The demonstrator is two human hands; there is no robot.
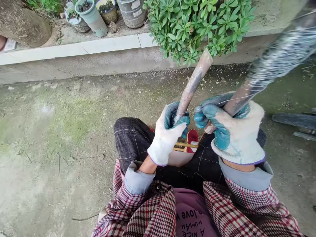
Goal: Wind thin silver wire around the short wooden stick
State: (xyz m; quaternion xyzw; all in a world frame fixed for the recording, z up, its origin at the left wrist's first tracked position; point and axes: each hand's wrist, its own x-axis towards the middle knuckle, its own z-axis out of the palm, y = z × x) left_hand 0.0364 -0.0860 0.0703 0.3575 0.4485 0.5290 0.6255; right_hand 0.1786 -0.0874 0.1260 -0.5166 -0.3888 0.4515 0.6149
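Observation:
My left hand (170,131), in a white glove with teal coating, is closed around a short wooden stick (194,82). The stick tilts up and to the right, with a little thin wire showing on it by my fingers. My right hand (234,128), in a matching glove, is closed around a wooden rod (237,103) whose upper part is thickly wound with silvery wire (281,59). A thin strand runs from the winding down toward my right fingers. The two hands are close together but apart, above my knees. The winding's far end leaves the view at the upper right.
Ahead runs a low concrete ledge with white tile edging (111,44). On it stand a pale green pot (91,18), a grey bucket (133,13) and a leafy green bush (187,26). Dark slats (293,120) lie at the right. A red shoe (192,138) shows below my hands.

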